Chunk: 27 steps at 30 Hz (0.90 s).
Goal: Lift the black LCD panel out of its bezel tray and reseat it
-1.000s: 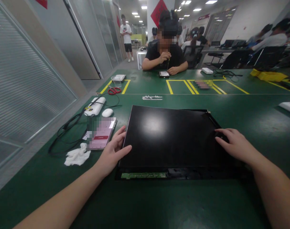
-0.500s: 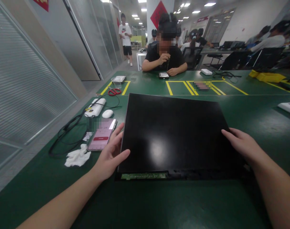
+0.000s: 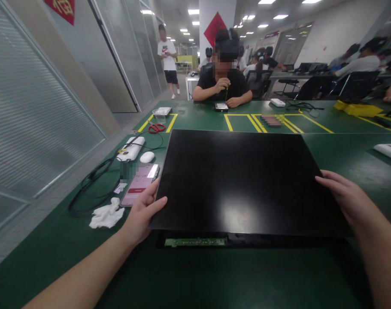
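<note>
Things crowd the left edge of the green table (image 3: 247, 279). Crumpled white tissue (image 3: 107, 213) lies there, and a phone (image 3: 139, 191) sits just beside the left hand (image 3: 143, 214), close in its way. Past the phone are a small white round thing (image 3: 147, 157), a white box (image 3: 131, 150) with black cords (image 3: 89, 182) looping by the edge, and red scissors (image 3: 157, 128) near the far left corner.

The flat black panel (image 3: 243, 180) is between the hands, over the table's middle. The left hand pinches its left side, thumb on top; the right hand (image 3: 350, 197) pinches its right side, some fingers hidden. The panel covers most of a dark frame (image 3: 279, 241); a green strip (image 3: 195, 242) shows along the near side. Beyond the far edge, a person (image 3: 222, 81) sits over a small silver box (image 3: 221, 107).
</note>
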Each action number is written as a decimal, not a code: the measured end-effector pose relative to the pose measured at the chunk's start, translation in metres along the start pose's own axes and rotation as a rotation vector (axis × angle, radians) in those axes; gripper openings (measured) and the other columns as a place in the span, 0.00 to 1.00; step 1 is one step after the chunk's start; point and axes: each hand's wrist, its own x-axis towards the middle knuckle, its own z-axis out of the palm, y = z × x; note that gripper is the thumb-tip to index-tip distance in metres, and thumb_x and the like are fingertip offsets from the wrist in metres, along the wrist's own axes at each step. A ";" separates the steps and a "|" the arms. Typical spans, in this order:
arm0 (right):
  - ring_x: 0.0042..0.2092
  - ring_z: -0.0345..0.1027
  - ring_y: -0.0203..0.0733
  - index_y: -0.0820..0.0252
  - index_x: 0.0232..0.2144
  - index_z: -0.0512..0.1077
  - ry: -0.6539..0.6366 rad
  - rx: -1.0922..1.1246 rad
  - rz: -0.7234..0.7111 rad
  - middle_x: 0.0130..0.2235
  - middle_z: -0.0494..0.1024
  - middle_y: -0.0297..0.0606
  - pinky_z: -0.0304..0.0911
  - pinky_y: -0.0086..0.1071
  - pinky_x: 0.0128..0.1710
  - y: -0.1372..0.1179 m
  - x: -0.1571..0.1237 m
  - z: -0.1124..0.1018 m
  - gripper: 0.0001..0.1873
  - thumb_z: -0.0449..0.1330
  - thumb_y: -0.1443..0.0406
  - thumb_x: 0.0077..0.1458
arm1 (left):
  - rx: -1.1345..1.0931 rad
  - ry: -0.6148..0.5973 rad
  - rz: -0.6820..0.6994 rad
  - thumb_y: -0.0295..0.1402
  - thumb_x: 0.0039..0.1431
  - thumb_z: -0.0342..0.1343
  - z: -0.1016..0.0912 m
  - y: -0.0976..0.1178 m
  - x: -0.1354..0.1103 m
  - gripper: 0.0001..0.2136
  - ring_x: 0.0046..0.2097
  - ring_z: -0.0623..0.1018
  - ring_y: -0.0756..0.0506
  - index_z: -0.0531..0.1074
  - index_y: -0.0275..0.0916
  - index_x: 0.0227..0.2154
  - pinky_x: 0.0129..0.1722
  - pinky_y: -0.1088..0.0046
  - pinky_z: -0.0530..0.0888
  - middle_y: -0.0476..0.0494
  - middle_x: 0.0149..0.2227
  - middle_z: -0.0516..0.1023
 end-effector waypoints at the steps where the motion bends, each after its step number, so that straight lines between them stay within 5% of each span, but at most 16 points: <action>1: 0.46 0.83 0.62 0.47 0.51 0.79 -0.068 0.012 0.015 0.44 0.87 0.44 0.79 0.51 0.45 -0.002 -0.002 -0.005 0.22 0.66 0.56 0.52 | -0.022 0.018 0.003 0.33 0.46 0.78 -0.001 0.000 0.001 0.36 0.57 0.84 0.28 0.79 0.43 0.62 0.54 0.57 0.83 0.37 0.53 0.88; 4: 0.45 0.83 0.66 0.43 0.58 0.78 -0.179 0.084 0.058 0.42 0.87 0.46 0.79 0.58 0.46 -0.004 -0.008 -0.017 0.27 0.62 0.50 0.57 | -0.087 0.058 0.013 0.32 0.50 0.73 -0.005 -0.002 0.003 0.32 0.57 0.84 0.28 0.80 0.42 0.61 0.57 0.55 0.81 0.37 0.53 0.88; 9: 0.46 0.82 0.73 0.50 0.53 0.83 -0.001 0.237 0.238 0.36 0.86 0.52 0.76 0.68 0.49 -0.005 -0.020 -0.012 0.27 0.61 0.48 0.56 | -0.129 0.109 0.010 0.31 0.50 0.70 -0.001 0.000 0.003 0.22 0.57 0.83 0.29 0.85 0.41 0.51 0.58 0.55 0.80 0.41 0.49 0.89; 12: 0.50 0.81 0.74 0.52 0.52 0.83 -0.010 0.283 0.223 0.38 0.86 0.53 0.75 0.70 0.51 -0.006 -0.024 -0.002 0.26 0.58 0.51 0.57 | -0.132 0.126 0.019 0.39 0.52 0.70 -0.001 0.003 0.004 0.12 0.52 0.85 0.30 0.86 0.41 0.39 0.51 0.58 0.82 0.42 0.37 0.89; 16: 0.50 0.81 0.70 0.50 0.43 0.85 -0.022 0.326 0.174 0.37 0.86 0.52 0.74 0.68 0.53 -0.012 -0.030 0.004 0.21 0.54 0.53 0.59 | -0.159 0.084 0.028 0.48 0.59 0.68 -0.010 0.006 0.005 0.13 0.38 0.85 0.37 0.83 0.44 0.28 0.34 0.66 0.81 0.48 0.24 0.82; 23: 0.32 0.78 0.52 0.51 0.34 0.80 0.406 0.739 0.199 0.34 0.84 0.39 0.80 0.64 0.47 -0.046 -0.055 0.022 0.17 0.57 0.68 0.40 | -0.036 -0.265 0.203 0.54 0.68 0.59 -0.013 -0.005 0.004 0.21 0.28 0.83 0.42 0.85 0.41 0.46 0.31 0.67 0.80 0.43 0.29 0.87; 27: 0.34 0.79 0.50 0.53 0.35 0.79 0.397 0.908 0.042 0.40 0.85 0.40 0.82 0.62 0.42 -0.037 -0.050 0.024 0.17 0.58 0.70 0.41 | 0.090 -0.367 0.238 0.47 0.75 0.55 -0.012 -0.012 0.002 0.18 0.30 0.83 0.45 0.80 0.45 0.57 0.34 0.70 0.80 0.44 0.33 0.88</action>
